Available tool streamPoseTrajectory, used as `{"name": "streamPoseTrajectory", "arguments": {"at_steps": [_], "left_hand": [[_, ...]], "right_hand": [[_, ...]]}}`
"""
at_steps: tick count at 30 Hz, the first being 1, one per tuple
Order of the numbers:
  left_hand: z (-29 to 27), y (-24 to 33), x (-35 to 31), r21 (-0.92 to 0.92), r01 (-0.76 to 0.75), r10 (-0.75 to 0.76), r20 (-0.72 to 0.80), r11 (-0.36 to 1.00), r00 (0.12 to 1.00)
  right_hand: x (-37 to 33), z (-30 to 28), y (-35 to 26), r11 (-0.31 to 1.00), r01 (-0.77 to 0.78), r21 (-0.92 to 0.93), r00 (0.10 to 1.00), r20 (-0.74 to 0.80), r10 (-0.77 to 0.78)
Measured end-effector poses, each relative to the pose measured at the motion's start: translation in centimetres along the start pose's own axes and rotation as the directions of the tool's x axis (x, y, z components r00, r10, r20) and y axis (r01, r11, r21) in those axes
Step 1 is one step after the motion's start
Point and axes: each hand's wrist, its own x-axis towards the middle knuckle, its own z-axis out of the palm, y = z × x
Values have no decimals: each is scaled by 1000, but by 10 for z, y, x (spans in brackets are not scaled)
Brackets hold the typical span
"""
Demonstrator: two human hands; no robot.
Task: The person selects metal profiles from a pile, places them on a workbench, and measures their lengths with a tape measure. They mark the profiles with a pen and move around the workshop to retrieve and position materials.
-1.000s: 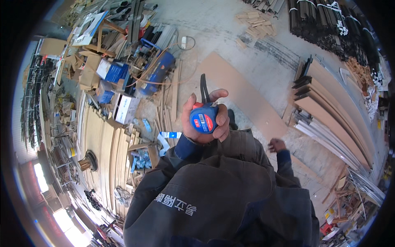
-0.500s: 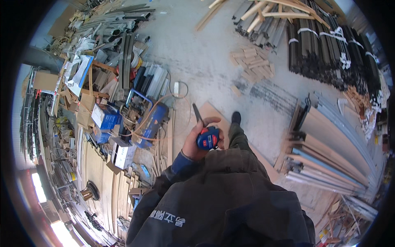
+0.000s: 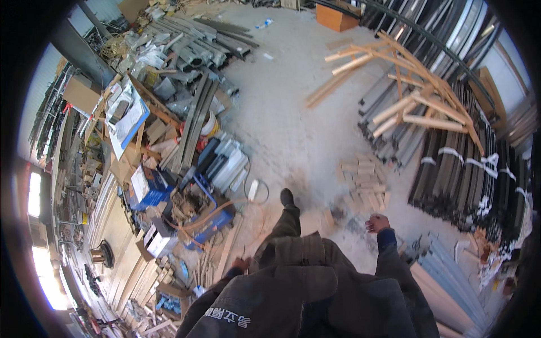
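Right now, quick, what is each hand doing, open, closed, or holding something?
Left hand: down by the jacket, mostly hidden; cannot tell if it holds anything.
Right hand: fingers loosely curled, nothing visible in it.

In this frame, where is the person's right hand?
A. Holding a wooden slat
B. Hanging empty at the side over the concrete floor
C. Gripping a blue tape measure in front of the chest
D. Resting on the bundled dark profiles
B: the right hand hangs out from the dark sleeve with nothing in it, above the bare concrete floor, clear of the small stack of wooden blocks.
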Motion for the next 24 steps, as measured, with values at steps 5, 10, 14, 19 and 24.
{"name": "streamPoseTrajectory", "arguments": {"at_steps": [5, 10, 14, 19, 24], "left_hand": [[-40, 64, 156, -36, 68, -67, 20, 997, 998], [-184, 186, 248, -96, -99, 87, -121, 991, 989], [-373, 338, 304, -172, -232, 146, -404, 957, 903], [-531, 517, 375, -507, -238, 84, -308, 828, 948], [-558, 565, 456, -210, -228, 137, -375, 951, 917]], "right_hand": [[129, 59, -72, 996, 68, -52, 988, 140, -60], [156, 107, -85, 896, -437, -78, 869, 221, 443], [195, 152, -194, 923, -343, -174, 915, 160, 370], [307, 186, -310, 898, -179, -402, 960, 127, 248], [475, 210, -420, 554, 185, -812, 966, 254, 49]]}}
